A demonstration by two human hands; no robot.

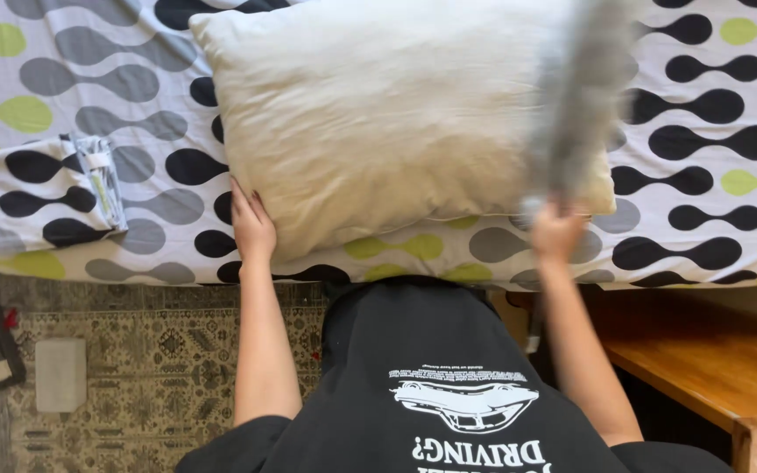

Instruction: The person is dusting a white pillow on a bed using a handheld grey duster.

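Pillow: a bare cream pillow (378, 123) with no case lies across the bed (711, 140), on a sheet patterned with black, grey and green blobs, its near edge close to the bed's front edge.
Left hand: the left hand (252, 226) lies flat, fingers spread open, pressed to the pillow's near left corner; it pins, it does not clasp.
Right hand: the right hand (557, 233) is closed around the handle of a grey fluffy duster (584, 96), which is blurred as it sweeps over the pillow's right side.
Doing it well: in my judgement, steady pressure from the flat hand keeps the pillow from sliding, and short strokes toward the bed's edge would carry dust off rather than back onto the sheet.
Nearby: a folded piece of matching patterned cloth (45, 197) with a small clear packet (102, 180) on it lies at the left; below, a patterned rug (168, 368) and a wooden table (703, 350) at the right.
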